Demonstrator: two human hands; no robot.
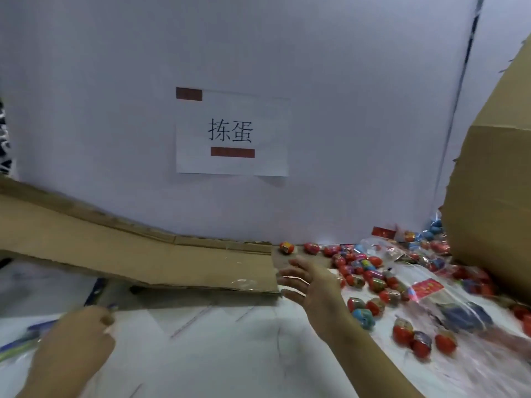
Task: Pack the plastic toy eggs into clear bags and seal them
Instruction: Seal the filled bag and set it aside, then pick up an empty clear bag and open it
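Observation:
Several red and blue plastic toy eggs (373, 278) lie scattered over the right side of the white table. Clear bags (425, 288) with red labels lie among them, one stretched across the pile. My right hand (310, 282) hovers in the middle with fingers spread and straight, pointing left at the end of a cardboard sheet, holding nothing. My left hand (77, 340) is at the lower left with fingers curled; a blue-edged clear bag (34, 331) lies at it, and blur hides whether the fingers hold it.
A long flat cardboard sheet (143, 254) slopes across the left and middle. A large cardboard box (488, 196) stands at the right. A white wall with a taped paper sign (232, 133) closes the back. The white table (230, 354) spreads in front.

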